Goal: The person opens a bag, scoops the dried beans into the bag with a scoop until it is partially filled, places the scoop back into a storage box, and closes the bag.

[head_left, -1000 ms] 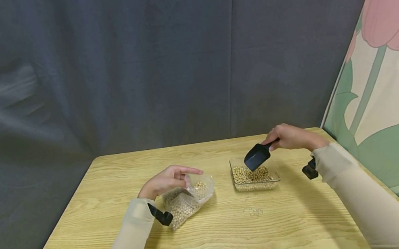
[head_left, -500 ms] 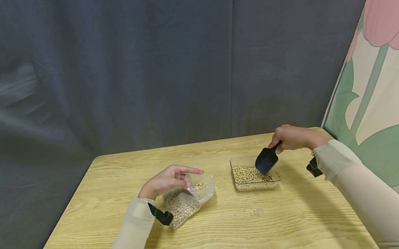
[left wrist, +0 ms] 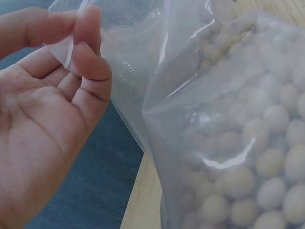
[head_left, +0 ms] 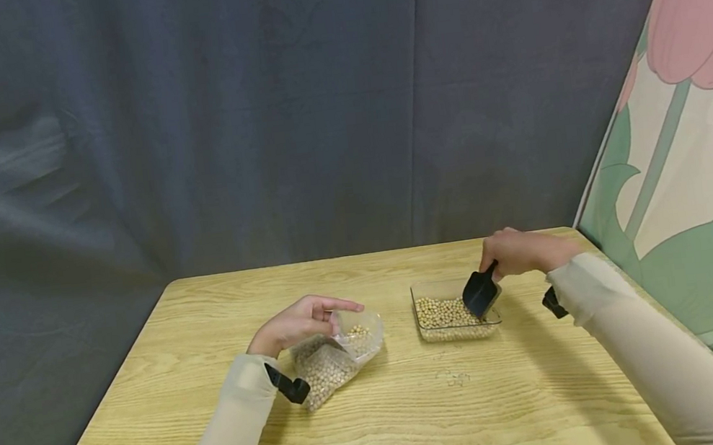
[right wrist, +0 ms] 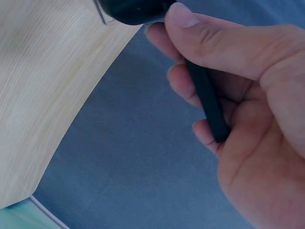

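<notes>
My left hand (head_left: 298,323) pinches the rim of a clear plastic bag (head_left: 330,374) between thumb and fingers. The bag leans on the table, its mouth facing right, and holds round pale-yellow beans (left wrist: 238,183) that look like soybeans. My right hand (head_left: 516,252) grips the handle of a black scoop (head_left: 481,292), with thumb and fingers wrapped round it in the right wrist view. The scoop tilts down into the right side of a clear rectangular container (head_left: 425,291), its tip among the beans (head_left: 440,311) there. Whether the scoop holds beans cannot be told.
Both things rest on a light wooden table (head_left: 377,423), the bag left of the container with a gap between them. A dark curtain (head_left: 280,114) hangs behind the table's back edge. A flower-patterned panel (head_left: 701,215) stands along the right.
My right hand has shifted the scoop rightward across the container, turned it more upright and lowered its tip to the beans at the right side. The left hand and bag stay put.
</notes>
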Demonstrator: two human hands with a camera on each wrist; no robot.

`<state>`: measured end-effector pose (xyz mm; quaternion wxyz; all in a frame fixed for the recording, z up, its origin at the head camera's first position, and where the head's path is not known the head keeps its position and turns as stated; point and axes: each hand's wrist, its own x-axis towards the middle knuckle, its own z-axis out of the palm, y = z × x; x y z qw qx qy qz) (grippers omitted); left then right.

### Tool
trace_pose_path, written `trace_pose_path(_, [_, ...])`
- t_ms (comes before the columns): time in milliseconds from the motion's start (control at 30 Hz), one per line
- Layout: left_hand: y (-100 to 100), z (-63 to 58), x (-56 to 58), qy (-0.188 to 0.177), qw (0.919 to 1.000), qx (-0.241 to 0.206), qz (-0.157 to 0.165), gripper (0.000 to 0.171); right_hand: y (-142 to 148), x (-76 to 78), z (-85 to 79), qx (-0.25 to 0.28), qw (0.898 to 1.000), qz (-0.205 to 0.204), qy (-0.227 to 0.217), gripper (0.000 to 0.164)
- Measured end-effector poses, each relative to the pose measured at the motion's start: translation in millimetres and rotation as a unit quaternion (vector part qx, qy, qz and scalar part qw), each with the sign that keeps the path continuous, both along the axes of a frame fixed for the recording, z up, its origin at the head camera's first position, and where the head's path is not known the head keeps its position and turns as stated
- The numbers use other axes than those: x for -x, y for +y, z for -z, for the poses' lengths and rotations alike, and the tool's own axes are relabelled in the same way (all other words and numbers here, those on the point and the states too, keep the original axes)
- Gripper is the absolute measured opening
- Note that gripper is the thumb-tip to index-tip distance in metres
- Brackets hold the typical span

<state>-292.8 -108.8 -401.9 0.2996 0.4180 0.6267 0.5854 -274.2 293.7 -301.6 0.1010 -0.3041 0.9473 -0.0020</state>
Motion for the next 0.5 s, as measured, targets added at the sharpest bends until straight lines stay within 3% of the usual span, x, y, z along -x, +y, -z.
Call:
trace_pose_path(167, [0,-1.2,-0.9,0.002,1.0000,-0.001,0.001,0.050,-10,-2.2,1.7,-0.014,0.999,0.028,-0.013,0.014])
trace_pose_path(267, [1,-2.4,-1.6,0.002,1.0000,0.000,-0.002,0.050,-17,-4.5,4.0,-0.018,0.999,0.042,-0.014,0.038])
trace_pose_path(333, [1,-2.7,-2.0,0.001,1.0000,0.002,-0.005,0.050,-19,-5.4,5.9,-0.015,0.999,0.050,-0.015,0.045])
trace_pose_path(467, [1,-1.9,-1.8,0.004,0.9999,0.008,-0.009,0.050,-19,-5.2,8.5,-0.015,0.998,0.060,-0.018,0.015])
trace_pose_path(500, [1,-1.4,-1.5,0.005,0.9999,0.008,-0.008,0.050,-18,-5.2,9.3,-0.013,0.998,0.061,-0.016,0.014])
